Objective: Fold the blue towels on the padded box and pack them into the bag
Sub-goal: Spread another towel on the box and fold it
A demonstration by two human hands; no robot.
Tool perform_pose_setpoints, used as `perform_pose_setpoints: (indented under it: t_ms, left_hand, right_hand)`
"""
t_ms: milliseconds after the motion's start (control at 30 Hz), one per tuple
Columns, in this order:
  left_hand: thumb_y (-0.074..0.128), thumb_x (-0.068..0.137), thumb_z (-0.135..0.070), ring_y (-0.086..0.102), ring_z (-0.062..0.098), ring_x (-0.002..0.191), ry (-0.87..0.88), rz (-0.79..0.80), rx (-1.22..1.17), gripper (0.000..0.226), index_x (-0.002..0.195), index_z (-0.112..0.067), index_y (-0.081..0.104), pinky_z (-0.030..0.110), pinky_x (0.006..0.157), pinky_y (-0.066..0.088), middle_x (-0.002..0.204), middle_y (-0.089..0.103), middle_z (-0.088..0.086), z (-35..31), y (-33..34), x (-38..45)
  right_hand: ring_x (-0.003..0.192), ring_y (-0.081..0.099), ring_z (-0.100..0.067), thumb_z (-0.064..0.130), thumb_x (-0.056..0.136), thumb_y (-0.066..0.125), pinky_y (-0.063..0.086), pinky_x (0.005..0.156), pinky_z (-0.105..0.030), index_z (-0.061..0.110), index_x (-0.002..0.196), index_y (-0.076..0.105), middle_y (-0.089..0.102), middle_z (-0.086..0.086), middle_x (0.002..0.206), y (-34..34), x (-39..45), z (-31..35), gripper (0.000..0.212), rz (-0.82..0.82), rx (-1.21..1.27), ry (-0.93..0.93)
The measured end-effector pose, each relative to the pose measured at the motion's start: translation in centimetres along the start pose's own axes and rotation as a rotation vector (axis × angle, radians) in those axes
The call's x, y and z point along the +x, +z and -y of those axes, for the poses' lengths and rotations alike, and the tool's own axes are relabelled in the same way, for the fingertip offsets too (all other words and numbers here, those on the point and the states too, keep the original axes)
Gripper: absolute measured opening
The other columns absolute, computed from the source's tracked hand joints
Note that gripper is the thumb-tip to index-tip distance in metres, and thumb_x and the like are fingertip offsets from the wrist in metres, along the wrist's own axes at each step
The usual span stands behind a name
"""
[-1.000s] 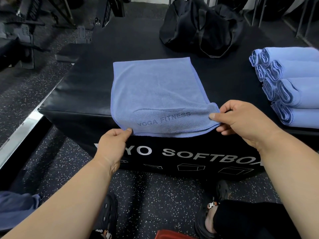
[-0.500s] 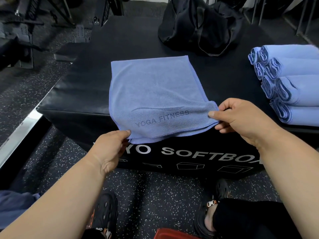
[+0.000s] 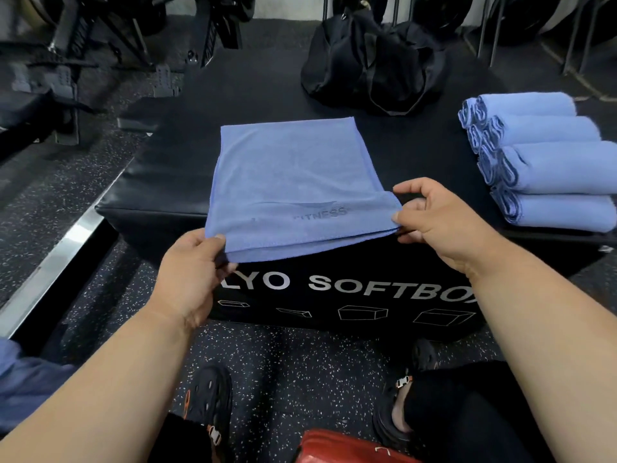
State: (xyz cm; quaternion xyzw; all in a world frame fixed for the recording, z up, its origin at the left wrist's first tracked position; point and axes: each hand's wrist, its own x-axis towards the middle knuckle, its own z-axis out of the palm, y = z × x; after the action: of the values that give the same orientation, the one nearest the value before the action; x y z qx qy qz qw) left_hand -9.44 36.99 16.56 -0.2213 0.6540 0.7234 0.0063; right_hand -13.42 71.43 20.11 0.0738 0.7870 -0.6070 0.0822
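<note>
L hand (image 3: 192, 262) and R hand (image 3: 430, 217) each pinch a near corner of the blue towel (image 3: 287, 182), flat on the padded box (image 3: 173, 168), fold half-done. Beyond, rolled towels (image 3: 547, 162) wait at right; bag (image 3: 377, 66) at back, apparently nothing packed yet.

A speckled black rubber floor (image 3: 283, 362) lies below the grips. A silver metal strip (image 3: 53, 272) runs left of the left grip. Dark gym equipment (image 3: 66, 61), perhaps racks, stands far beyond. Something red (image 3: 347, 447) sits nearest the viewer.
</note>
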Motion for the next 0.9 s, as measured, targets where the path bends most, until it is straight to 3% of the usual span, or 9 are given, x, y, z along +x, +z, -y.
perform_pose_setpoints:
  t_ms: [67,133,233,300,367,533,633,733,900]
  left_hand:
    - [0.057,0.103,-0.011,0.067,0.009,0.077,0.050,-0.060,0.005,0.022,0.123,-0.015,0.065,0.025,0.064,0.055,0.109,0.077,0.005,-0.5,0.1,-0.8]
    - [0.065,0.098,-0.012,0.067,0.011,0.079,0.092,-0.146,-0.017,0.042,0.137,-0.017,0.053,0.028,0.062,0.055,0.114,0.072,0.005,-1.2,0.1,-1.7]
    - [0.073,0.093,-0.015,0.071,0.007,0.080,0.190,-0.233,0.009,0.057,0.145,-0.019,0.049,0.030,0.067,0.057,0.103,0.073,-0.009,-2.9,0.0,-3.9]
    - [0.074,0.092,-0.015,0.070,0.002,0.077,0.249,-0.246,0.025,0.055,0.141,-0.021,0.051,0.030,0.073,0.058,0.082,0.074,-0.021,-3.8,-0.1,-5.9]
    - [0.074,0.093,-0.013,0.068,0.003,0.070,0.283,-0.220,0.041,0.047,0.134,-0.021,0.052,0.029,0.071,0.055,0.072,0.072,-0.019,-4.4,-0.3,-7.8]
    - [0.075,0.093,-0.008,0.070,0.017,0.081,0.373,-0.078,0.144,0.032,0.113,-0.024,0.056,0.033,0.079,0.053,0.093,0.077,0.012,-5.3,0.2,-12.7]
    - [0.079,0.087,-0.013,0.069,0.015,0.082,0.382,-0.003,0.189,0.034,0.115,-0.023,0.061,0.037,0.082,0.055,0.097,0.078,0.012,-5.9,0.9,-15.5]
    - [0.079,0.087,-0.013,0.066,0.010,0.076,0.352,0.059,0.168,0.036,0.116,-0.024,0.061,0.034,0.078,0.053,0.086,0.075,0.003,-6.1,1.5,-18.1]
    - [0.079,0.087,-0.009,0.075,0.022,0.086,0.313,0.177,0.080,0.042,0.122,-0.024,0.060,0.043,0.082,0.059,0.096,0.079,0.011,-7.0,1.5,-22.6]
  right_hand:
    - [0.070,0.066,-0.009,-0.001,0.096,0.067,0.058,0.077,-0.037,0.024,0.127,0.058,0.065,0.004,0.073,0.3,-1.1,0.2,0.041,-0.001,0.025,-0.058]
    - [0.070,0.062,-0.008,-0.002,0.096,0.065,0.055,0.076,-0.035,0.027,0.124,0.058,0.062,0.005,0.074,0.8,-2.4,0.9,0.041,0.015,0.035,-0.120]
    - [0.068,0.058,-0.007,-0.004,0.095,0.064,0.051,0.073,-0.031,0.026,0.122,0.060,0.060,0.003,0.076,1.3,-4.5,1.9,0.041,0.026,0.076,-0.174]
    - [0.064,0.055,-0.006,-0.006,0.093,0.062,0.049,0.070,-0.029,0.024,0.122,0.061,0.058,0.001,0.076,1.7,-6.1,2.5,0.041,0.022,0.106,-0.192]
    - [0.063,0.054,-0.007,-0.006,0.092,0.062,0.048,0.069,-0.028,0.022,0.120,0.063,0.058,0.001,0.076,2.4,-7.6,3.2,0.040,0.026,0.133,-0.206]
    - [0.068,0.057,-0.010,-0.004,0.092,0.064,0.051,0.070,-0.026,0.021,0.117,0.063,0.062,0.005,0.072,5.2,-12.3,5.4,0.035,0.085,0.172,-0.223]
    - [0.069,0.059,-0.014,-0.004,0.091,0.066,0.051,0.074,-0.030,0.019,0.115,0.065,0.064,0.003,0.075,7.1,-15.0,6.3,0.033,0.113,0.230,-0.176]
    - [0.075,0.060,-0.019,-0.003,0.091,0.066,0.052,0.079,-0.035,0.017,0.115,0.065,0.063,0.001,0.076,8.7,-17.5,6.9,0.031,0.166,0.307,-0.148]
    - [0.069,0.062,-0.012,-0.002,0.091,0.073,0.053,0.068,-0.026,0.012,0.111,0.065,0.064,-0.002,0.078,10.0,-21.7,8.7,0.026,0.206,0.484,-0.119]
